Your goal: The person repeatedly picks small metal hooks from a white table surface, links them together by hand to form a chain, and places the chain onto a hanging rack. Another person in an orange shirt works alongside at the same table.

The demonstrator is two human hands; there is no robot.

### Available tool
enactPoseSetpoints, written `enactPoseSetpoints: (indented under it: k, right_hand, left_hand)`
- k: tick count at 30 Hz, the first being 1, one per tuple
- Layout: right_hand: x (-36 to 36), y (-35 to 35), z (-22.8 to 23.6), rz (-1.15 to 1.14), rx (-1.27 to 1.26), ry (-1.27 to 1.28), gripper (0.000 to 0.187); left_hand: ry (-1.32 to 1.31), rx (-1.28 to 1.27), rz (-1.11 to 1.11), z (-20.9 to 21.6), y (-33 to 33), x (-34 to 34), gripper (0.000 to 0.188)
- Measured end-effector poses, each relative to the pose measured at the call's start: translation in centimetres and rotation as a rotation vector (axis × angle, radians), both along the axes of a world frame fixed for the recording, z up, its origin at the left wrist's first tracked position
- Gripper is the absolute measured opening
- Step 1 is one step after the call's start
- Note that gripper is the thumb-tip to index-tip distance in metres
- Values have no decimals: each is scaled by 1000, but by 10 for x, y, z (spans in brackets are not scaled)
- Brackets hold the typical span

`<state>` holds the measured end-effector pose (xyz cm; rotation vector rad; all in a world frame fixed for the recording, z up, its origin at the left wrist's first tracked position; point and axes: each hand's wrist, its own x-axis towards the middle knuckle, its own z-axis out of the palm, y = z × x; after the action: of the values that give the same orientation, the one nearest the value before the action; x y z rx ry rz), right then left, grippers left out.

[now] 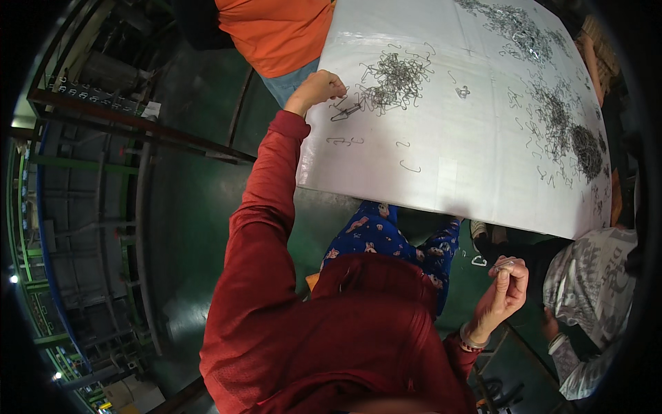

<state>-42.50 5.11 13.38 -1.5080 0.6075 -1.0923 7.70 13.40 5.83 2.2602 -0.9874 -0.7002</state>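
My left hand (323,90) reaches out over the left side of the table, fingers closed; whatever they may pinch is hidden. Beside its fingertips lie a few bent wire hooks (345,112), next to a tangled pile of dark wire hooks (400,79). My right hand (507,288) is raised off the table's near edge, thumb and fingers closed on a small shiny wire hook (507,265). A pale, looped piece (478,261) shows just left of that hand; whether it hangs from the fingers or lies beyond them I cannot tell.
The table (441,165) has a white covering, with loose hooks (409,166) near its front edge. More hook piles (562,124) lie on the right and far right. A person in orange (279,34) stands at left, another in grey (596,283) at right. Metal racks (89,228) fill the left.
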Motion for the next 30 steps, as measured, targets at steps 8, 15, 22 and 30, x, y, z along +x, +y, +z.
enactPoseSetpoints:
  k: [8, 15, 22, 30]
  right_hand:
    - [-7, 8, -6, -103, 44, 54, 1]
    - [-12, 0, -34, -152, 195, -47, 2]
    - [6, 8, -49, -232, 193, -107, 5]
    - [11, 13, -58, -217, 75, 49, 3]
  left_hand:
    - [634, -207, -175, 6, -37, -116, 24]
    - [1011, -399, -424, 55, -59, -274, 8]
    - [572, -646, -579, 65, -45, -334, 10]
    - [421, -768, -464, 48, -46, -345, 10]
